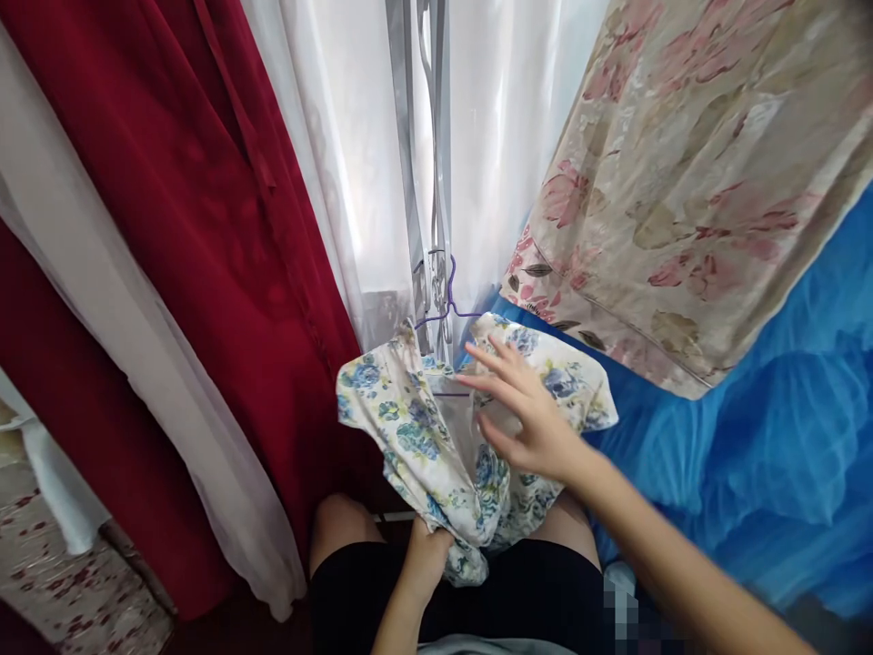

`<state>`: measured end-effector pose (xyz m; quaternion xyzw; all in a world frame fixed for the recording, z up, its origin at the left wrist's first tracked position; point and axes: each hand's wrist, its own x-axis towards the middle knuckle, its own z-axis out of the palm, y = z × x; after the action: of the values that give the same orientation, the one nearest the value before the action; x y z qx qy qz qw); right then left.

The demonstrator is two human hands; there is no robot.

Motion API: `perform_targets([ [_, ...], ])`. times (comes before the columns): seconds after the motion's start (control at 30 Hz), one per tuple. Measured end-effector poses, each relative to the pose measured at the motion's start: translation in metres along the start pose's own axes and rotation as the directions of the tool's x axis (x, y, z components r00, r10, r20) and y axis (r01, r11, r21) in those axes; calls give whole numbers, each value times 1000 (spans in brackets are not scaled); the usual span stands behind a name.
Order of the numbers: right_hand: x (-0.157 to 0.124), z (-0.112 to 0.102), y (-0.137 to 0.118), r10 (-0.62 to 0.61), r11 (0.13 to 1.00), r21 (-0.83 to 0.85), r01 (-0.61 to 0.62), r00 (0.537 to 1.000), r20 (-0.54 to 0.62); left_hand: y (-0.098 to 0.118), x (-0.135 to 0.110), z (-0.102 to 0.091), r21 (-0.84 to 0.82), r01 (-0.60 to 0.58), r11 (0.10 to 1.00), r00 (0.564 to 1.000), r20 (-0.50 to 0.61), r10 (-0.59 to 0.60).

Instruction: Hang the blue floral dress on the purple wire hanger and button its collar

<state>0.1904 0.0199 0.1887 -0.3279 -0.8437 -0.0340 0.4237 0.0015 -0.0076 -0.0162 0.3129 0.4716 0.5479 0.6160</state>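
My left hand (431,549) closed on floral garment (417,435), low down | my right hand (524,409) spread, gripping nothing | best: steady below, shoulders even on purple hanger (451,303)

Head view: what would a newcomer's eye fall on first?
The red curtain sweeping down the left. Then the flowered white garment on a purple hanger at centre, its lower part in the left hand, the right hand spread over it. Vivid blue fabric fills lower right.
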Motion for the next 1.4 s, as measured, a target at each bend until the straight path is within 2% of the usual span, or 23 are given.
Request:
perform_targets([
  [0.03,-22,24,-7,91,991,114,-72,981,-172,-3,-1,0,13,-20,1000,1000,-4,20],
  [0.07,-46,50,-15,236,959,235,-158,906,-351,-6,-3,0,34,-54,998,998,-13,54],
  [0.1,-71,75,-23,425,893,355,-277,777,-464,-9,-4,0,60,-91,994,996,-19,92],
  [0.13,-94,98,-30,590,799,458,-389,650,-479,-11,-5,-1,84,-113,990,993,-3,114],
  [0.17,-115,118,-35,711,692,545,-472,574,-406,-13,-6,-2,108,-137,985,991,15,136],
  [0.2,-132,133,-38,791,583,620,-526,541,-285,-15,-6,-4,132,-160,978,987,27,158],
  [0.27,-152,147,-39,832,420,693,-586,554,-35,-18,-7,-9,178,-186,966,983,44,181],
  [0.3,-155,147,-38,814,378,700,-606,578,62,-20,-6,-12,201,-191,961,981,53,184],
  [0.37,-152,139,-31,766,369,683,-630,622,160,-22,-7,-16,239,-196,951,980,76,183],
  [0.43,-145,128,-26,743,404,659,-635,648,169,-24,-8,-18,265,-201,943,979,92,183],
  [0.57,-138,117,-25,739,441,643,-627,659,137,-25,-10,-20,282,-197,939,980,67,186],
  [0.7,-138,114,-30,791,438,672,-596,612,27,-17,-12,-18,297,-204,933,979,86,186],
  [0.77,-137,112,-32,794,434,689,-581,608,12,-13,-13,-15,294,-226,929,973,114,201],
  [0.87,-132,109,-31,765,416,691,-591,638,86,-12,-15,-11,300,-243,922,968,132,212],
  [1.07,-129,104,-25,742,418,615,-669,642,194,-20,-22,-7,337,-236,911,971,126,205],
  [1.17,-130,98,-25,708,341,652,-677,641,295,-22,-21,-8,335,-251,908,968,110,227],
  [1.27,-129,90,-27,684,249,709,-660,638,353,-21,-13,-17,309,-280,909,956,4,293],
  [1.3,-129,89,-28,684,220,726,-652,633,361,-19,-10,-21,292,-302,908,942,-57,332],
  [1.33,-129,88,-28,688,194,739,-645,626,366,-16,-7,-26,273,-348,897,910,-133,394],
  [1.37,-128,88,-29,695,172,747,-642,617,369,-13,-6,-30,262,-419,869,853,-213,476],
  [1.4,-128,88,-29,705,158,752,-640,606,368,-9,-5,-33,270,-506,819,770,-287,571],
])
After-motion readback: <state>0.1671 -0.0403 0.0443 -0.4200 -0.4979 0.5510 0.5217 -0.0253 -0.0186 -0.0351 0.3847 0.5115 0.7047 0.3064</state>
